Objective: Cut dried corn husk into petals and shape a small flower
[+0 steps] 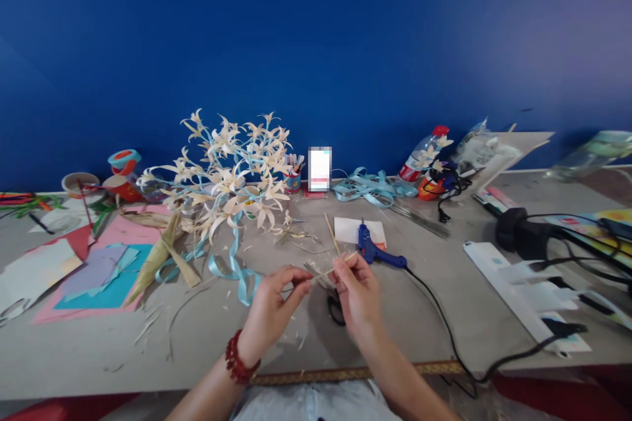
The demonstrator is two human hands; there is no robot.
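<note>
My left hand (pixel 279 299), with a dark red bead bracelet (pixel 240 358) at the wrist, pinches one end of a thin pale strip (pixel 324 273). Fingers of my right hand (pixel 359 293) are closed on the strip's other end, so it stretches between both hands above the table. The strip looks like dried plant husk, but it is too fine to be sure. Under the hands lie scissors with a black handle (pixel 336 310), partly hidden. A blue glue gun (pixel 378 251) rests just beyond my right hand, on a white card (pixel 344 229).
Pale husk flowers (pixel 230 177) with blue ribbon (pixel 240 276) stand at back left. Coloured paper (pixel 99 299) and dry husks (pixel 153 263) lie left. A power strip (pixel 523 302) and the glue gun's cable (pixel 447 325) occupy the right. A bottle (pixel 419 154) leans near the blue wall.
</note>
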